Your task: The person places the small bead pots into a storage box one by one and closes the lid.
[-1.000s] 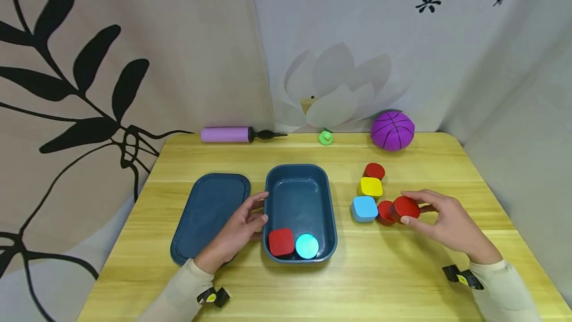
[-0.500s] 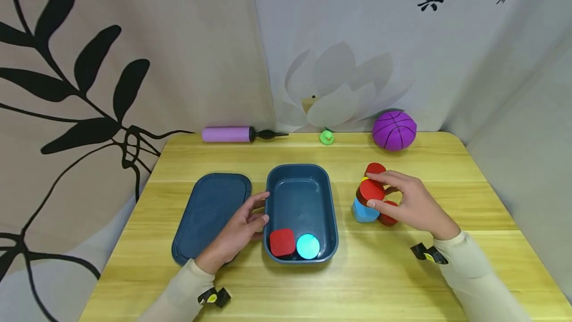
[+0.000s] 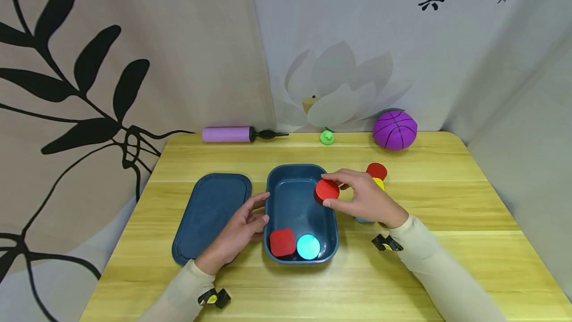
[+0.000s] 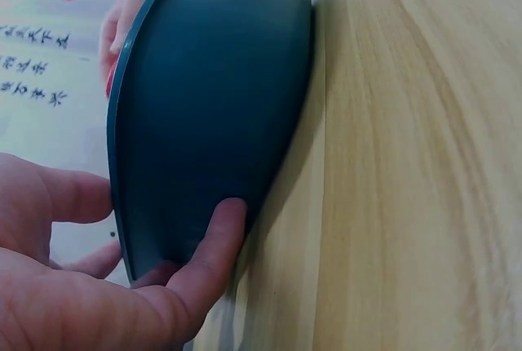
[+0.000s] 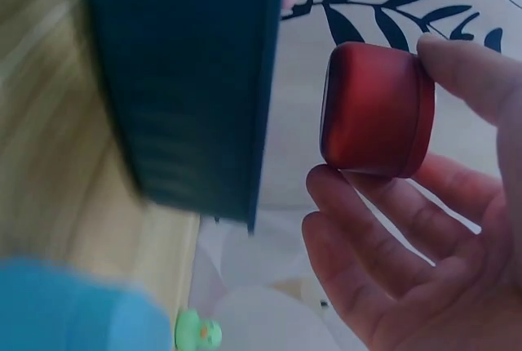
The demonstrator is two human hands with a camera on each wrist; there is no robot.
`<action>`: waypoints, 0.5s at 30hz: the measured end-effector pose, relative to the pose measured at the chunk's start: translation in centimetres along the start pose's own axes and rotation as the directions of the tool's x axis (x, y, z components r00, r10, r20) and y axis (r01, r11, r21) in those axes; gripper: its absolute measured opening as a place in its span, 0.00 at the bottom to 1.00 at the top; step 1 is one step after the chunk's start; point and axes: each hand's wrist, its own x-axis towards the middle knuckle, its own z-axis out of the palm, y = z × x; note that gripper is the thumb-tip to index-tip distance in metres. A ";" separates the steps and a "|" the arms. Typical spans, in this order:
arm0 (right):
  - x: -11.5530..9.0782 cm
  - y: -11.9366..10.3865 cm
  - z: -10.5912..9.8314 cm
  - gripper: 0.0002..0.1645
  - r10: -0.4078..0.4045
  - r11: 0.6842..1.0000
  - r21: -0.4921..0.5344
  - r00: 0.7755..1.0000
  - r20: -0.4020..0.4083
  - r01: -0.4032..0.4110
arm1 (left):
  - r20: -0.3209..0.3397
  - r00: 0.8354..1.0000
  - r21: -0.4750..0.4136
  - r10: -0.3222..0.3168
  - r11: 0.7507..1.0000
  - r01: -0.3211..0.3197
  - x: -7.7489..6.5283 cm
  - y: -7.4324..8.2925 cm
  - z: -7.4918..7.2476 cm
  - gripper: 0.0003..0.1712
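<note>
My right hand (image 3: 367,195) pinches a round red tin (image 3: 327,190) between thumb and fingers over the right rim of the dark blue bin (image 3: 301,212). In the right wrist view the red tin (image 5: 375,110) is tilted on its side, beside the bin wall (image 5: 183,82). Inside the bin, at its near end, lie a square red tin (image 3: 282,242) and a round light-blue one (image 3: 308,246). My left hand (image 3: 237,230) touches the bin's left side. Its fingers (image 4: 220,237) rest against the outer wall (image 4: 212,98) and rim in the left wrist view.
A blue lid (image 3: 210,217) lies left of the bin. Right of it are another round red tin (image 3: 377,171), a mostly hidden yellow tin (image 3: 380,183) and a light-blue one (image 5: 73,310). Along the back stand a purple pump (image 3: 227,134), green duck (image 3: 327,137) and purple ball (image 3: 395,129).
My right hand has carried the round red tin leftward, from the group of tins on the right, past the yellow and blue ones, to above the bin's rim. My left hand has stayed put.
</note>
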 end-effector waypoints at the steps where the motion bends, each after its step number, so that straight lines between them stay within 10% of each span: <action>1: 0.3 -0.2 0.3 0.35 0.000 1.000 0.007 1.000 0.012 0.000 | -0.001 1.000 0.000 0.000 1.000 0.000 0.0 0.0 0.0 0.36; 15: 4.0 -1.6 5.2 0.37 -0.066 0.998 0.031 0.986 0.150 0.062 | 0.003 1.000 -0.001 -0.005 1.000 0.005 0.1 0.1 0.0 0.35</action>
